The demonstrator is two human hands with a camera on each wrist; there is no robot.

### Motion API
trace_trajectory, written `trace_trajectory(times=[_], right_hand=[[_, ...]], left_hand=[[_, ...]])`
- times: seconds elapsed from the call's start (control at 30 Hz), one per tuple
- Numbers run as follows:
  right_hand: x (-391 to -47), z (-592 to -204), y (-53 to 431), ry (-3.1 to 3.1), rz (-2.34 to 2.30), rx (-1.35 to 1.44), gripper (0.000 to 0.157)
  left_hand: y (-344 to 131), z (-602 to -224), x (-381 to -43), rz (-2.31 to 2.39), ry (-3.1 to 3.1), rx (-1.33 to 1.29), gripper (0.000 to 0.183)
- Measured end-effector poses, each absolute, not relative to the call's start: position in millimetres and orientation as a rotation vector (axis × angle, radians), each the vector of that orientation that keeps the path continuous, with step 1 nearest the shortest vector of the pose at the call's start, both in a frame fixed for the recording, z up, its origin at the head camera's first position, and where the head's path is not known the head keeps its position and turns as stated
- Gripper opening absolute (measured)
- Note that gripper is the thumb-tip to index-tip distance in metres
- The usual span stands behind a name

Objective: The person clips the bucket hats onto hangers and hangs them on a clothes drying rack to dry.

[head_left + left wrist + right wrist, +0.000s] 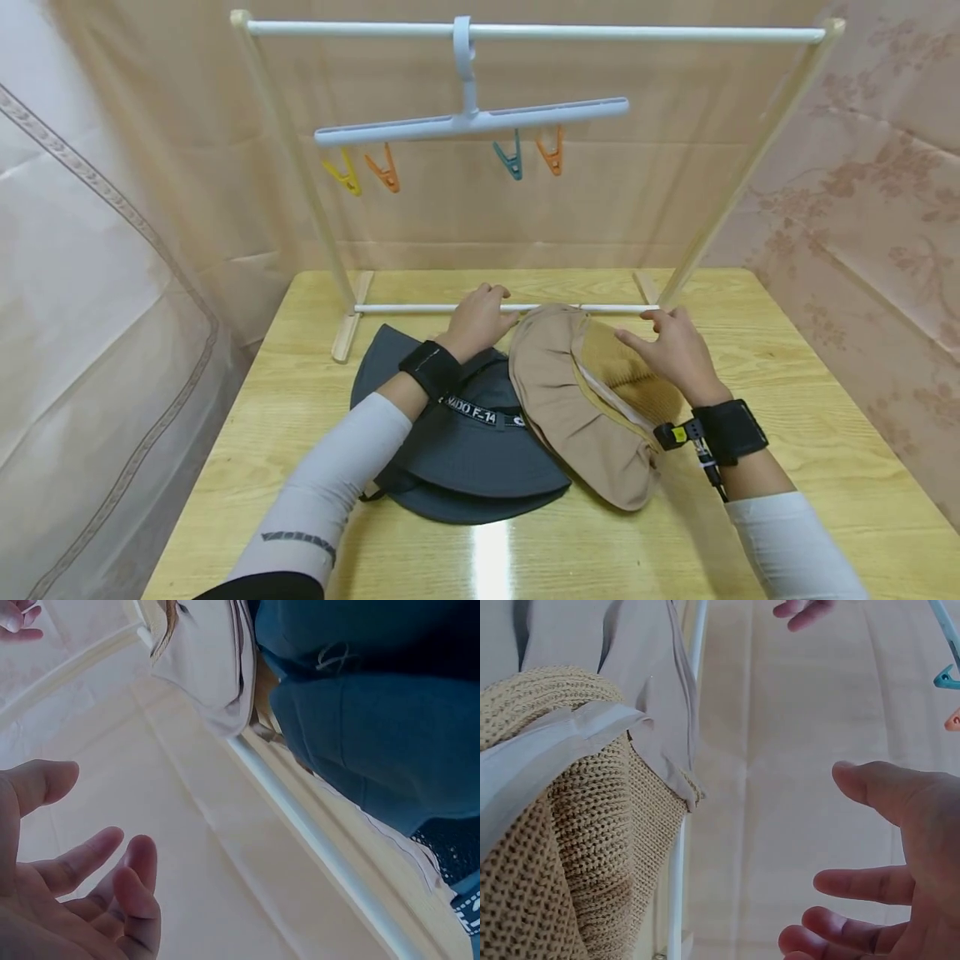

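Two hats: the left dark hat (480, 454) reads "F_14", beside a tan hat (551, 367); four clips (515, 168); left hand (474, 323) and right hand (681, 357) empty, loosely spread.

Near the head view's centre, a black wristband (431, 371) hides the start of white lettering (474, 411) on the dark blue-grey fabric hat (480, 458). The right wrist view's top edge crops the left hand (804, 611); its right edge, an orange plastic clip (954, 720).
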State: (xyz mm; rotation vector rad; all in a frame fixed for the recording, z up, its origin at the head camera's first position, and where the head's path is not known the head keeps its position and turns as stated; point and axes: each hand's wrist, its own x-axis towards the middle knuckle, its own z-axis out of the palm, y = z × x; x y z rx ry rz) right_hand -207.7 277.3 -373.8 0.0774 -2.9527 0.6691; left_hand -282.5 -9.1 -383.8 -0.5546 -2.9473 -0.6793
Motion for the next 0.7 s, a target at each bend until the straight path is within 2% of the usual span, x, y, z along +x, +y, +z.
trace_trajectory(times=[0.13,0.37,0.7], right_hand=[[-205,-376,277,-2.965,0.659,0.074,0.069],[-208,-380,275,-2.956,0.580,0.148,0.051],[-203,-388,279,-2.977,0.518,0.087,0.046]], left_hand=[[-4,-383,-282,-0.657,-2.939,-0.612,0.045],[-1,-385,-287,-0.606,-2.954,-0.603,0.046],[8,-397,-283,-0.726,-2.981,-0.650,0.046]])
